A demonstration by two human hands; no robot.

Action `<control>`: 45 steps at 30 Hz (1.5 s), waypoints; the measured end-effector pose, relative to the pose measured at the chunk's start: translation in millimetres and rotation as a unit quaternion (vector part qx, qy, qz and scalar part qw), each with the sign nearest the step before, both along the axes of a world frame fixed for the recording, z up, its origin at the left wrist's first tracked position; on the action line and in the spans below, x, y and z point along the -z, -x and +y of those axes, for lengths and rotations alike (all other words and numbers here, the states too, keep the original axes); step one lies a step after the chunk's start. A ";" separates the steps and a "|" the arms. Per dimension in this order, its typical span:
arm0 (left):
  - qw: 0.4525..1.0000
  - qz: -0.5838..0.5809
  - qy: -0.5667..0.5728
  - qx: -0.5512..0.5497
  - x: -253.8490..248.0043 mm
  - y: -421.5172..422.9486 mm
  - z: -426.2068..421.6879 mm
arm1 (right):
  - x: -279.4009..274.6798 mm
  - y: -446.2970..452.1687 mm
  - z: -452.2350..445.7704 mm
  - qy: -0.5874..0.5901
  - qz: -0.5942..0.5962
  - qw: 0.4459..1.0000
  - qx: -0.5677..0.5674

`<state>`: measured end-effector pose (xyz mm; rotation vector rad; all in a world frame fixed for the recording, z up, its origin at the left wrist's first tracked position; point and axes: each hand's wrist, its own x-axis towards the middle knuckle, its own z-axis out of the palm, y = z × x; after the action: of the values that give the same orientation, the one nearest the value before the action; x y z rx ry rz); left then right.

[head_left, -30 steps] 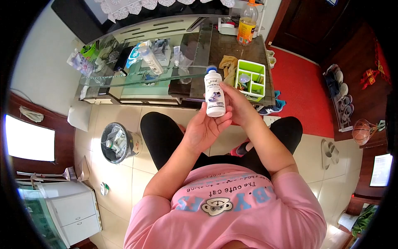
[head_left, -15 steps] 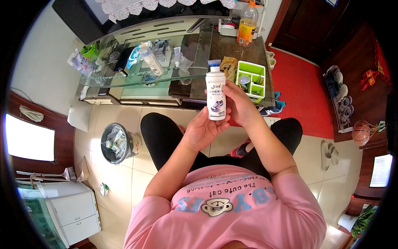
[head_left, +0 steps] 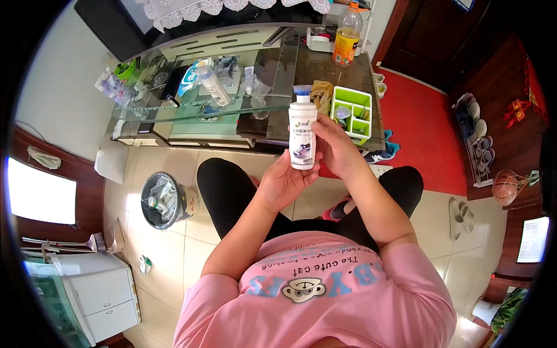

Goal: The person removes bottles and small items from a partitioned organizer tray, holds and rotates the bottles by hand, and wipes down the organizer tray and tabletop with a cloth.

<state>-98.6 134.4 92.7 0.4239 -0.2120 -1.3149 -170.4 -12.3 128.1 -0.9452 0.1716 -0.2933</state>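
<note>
My shoe-cleaner bottle (head_left: 302,133) is white with a blue cap (head_left: 301,90), my leggings (head_left: 223,194) black, my T-shirt (head_left: 348,316) pink with pale-blue and black lettering (head_left: 343,285).

Both forearms (head_left: 237,231) angle inward, left fingers (head_left: 309,178) cupped palm-up, right fingers (head_left: 324,129) curled higher

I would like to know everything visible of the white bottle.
The white bottle, apparently plastic, has a blue top, perhaps a brush, and printing with a shoe picture facing the camera. It is held in the air, top pointing forward, the left hand at the base and the right hand at its side.
</note>
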 end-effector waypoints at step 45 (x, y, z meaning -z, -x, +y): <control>0.987 -0.142 -0.010 -0.078 9.3 -1.6 -3.0 | 10.2 5.2 -8.3 0.096 0.005 0.995 -0.023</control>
<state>-97.0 131.4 83.3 0.6333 -0.3968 -1.1008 -175.7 -20.6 117.9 -1.1399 0.1321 -0.2665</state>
